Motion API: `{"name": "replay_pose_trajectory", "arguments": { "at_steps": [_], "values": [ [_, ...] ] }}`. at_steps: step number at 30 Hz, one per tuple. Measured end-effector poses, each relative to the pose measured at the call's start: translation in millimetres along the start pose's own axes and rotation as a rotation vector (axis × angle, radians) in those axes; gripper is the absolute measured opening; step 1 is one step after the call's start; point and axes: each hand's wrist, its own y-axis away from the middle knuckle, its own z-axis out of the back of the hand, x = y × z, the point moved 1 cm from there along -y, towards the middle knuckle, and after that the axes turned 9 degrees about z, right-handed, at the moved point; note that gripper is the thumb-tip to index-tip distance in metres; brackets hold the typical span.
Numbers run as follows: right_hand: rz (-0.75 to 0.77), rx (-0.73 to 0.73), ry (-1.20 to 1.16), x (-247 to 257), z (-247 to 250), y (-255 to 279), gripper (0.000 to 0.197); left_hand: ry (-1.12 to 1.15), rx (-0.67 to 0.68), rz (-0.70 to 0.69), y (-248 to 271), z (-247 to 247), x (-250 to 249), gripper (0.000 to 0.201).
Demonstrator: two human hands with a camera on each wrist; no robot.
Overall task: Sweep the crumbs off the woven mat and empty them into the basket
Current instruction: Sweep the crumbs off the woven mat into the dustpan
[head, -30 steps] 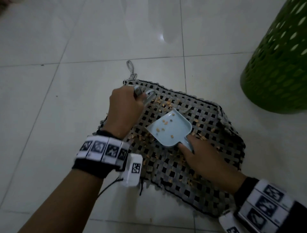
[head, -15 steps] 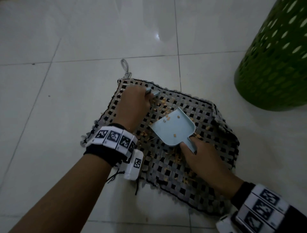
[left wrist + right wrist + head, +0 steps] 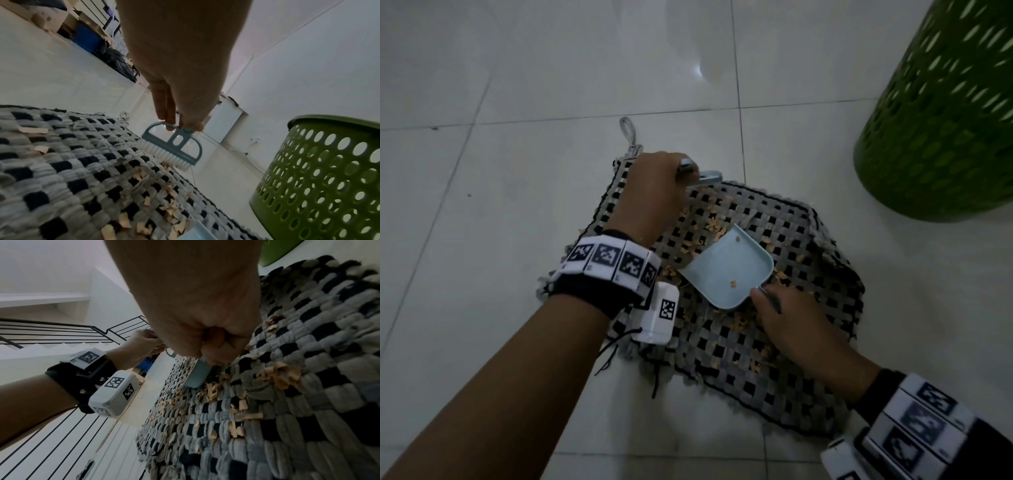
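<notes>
Crumbs [image 3: 717,229] lay strewn on the mat [image 3: 784,342] between your left hand [image 3: 650,195], gripping the brush [image 3: 172,146], and your right hand [image 3: 791,322], clasping the dustpan [image 3: 726,270]; mid-sweep, you next needed strokes panward.

The basket [image 3: 941,113] runs off the frame edge; the left hand [image 3: 650,192] hides most of the brush [image 3: 705,176]

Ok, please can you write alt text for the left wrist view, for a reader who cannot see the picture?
A left hand grips a small blue brush by its handle, the white bristles at the far edge of a grey and black woven mat scattered with tan crumbs. A green perforated basket stands on the pale floor to the right.
</notes>
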Motion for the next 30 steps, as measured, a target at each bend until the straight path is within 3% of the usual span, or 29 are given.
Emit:
{"name": "replay_pose_trajectory", "arguments": {
  "at_steps": [3,8,12,16,20,30],
  "values": [
    [-0.007,0.021,0.005,0,0,0,0.045,0.002,0.16,-0.027,-4,-6,3,0.026],
    [0.016,0.006,-0.033,-5,-4,2,0.046,-0.06,0.294,-0.015,1,14,11,0.025],
    [0.026,-0.003,-0.032,-8,-4,3,0.047,0.011,0.242,0.008,0,24,10,0.019],
    [0.045,-0.02,0.002,-9,-3,7,0.046,0.069,0.176,-0.137,-16,10,-15,0.019],
    [0.048,-0.032,0.01,-9,-4,9,0.044,-0.012,0.22,-0.124,-25,-6,-12,0.027],
    [0.034,-0.007,-0.049,-6,-5,6,0.037,-0.002,0.32,-0.005,10,29,29,0.022]
  ]
}}
